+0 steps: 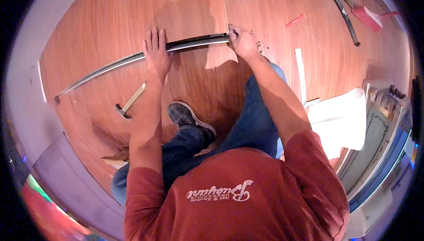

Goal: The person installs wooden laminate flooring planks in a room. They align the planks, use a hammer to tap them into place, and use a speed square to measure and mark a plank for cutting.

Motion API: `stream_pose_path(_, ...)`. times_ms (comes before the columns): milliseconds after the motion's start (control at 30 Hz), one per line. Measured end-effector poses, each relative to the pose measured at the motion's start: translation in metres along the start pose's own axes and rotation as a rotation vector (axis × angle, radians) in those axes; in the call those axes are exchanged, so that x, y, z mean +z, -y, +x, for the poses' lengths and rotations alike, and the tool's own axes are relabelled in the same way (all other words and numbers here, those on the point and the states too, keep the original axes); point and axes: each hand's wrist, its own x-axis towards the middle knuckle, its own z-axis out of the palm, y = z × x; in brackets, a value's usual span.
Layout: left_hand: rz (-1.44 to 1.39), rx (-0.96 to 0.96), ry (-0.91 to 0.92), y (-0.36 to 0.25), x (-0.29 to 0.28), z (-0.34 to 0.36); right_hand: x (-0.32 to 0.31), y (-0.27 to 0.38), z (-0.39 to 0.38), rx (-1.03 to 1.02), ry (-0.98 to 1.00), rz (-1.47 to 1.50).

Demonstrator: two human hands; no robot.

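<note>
The right hand (244,43) curls its fingers at the right end of the strip (198,43); whether it pinches it, I cannot tell. The left hand (156,54) lies across the strip farther left, not clenched, fingers stretched out onto the board (110,20). The strip's long axis runs along the board's near edge, left to right, bending toward the person at its left end. The hammer (133,97) lies on the floor (198,79), left of the left forearm.

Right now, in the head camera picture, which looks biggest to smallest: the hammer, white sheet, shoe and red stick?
By area showing:
1. White sheet
2. Shoe
3. Hammer
4. Red stick
</note>
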Motion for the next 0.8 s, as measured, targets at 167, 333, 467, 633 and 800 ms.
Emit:
stream_pose_path(167, 0.004, -0.018, -0.025, 0.001, 0.004, -0.002, 0.008, -0.008, 0.001, -0.133, -0.002, -0.125)
stream_pose_path(333, -0.029, -0.006, 0.007, 0.008, 0.002, -0.011, -0.005, 0.002, -0.003, -0.077, 0.082, -0.152)
stream_pose_path(467, -0.113, 0.064, -0.071, 0.017, 0.003, -0.022, -0.009, 0.005, -0.004, -0.082, 0.157, -0.269)
stream_pose_path(633, -0.354, 0.144, -0.175, 0.034, 0.010, -0.023, -0.008, 0.005, 0.001, -0.110, 0.158, -0.348)
stream_pose_path(800, -0.335, 0.205, -0.182, 0.045, 0.013, -0.024, -0.012, 0.008, 0.010, -0.156, 0.208, -0.391)
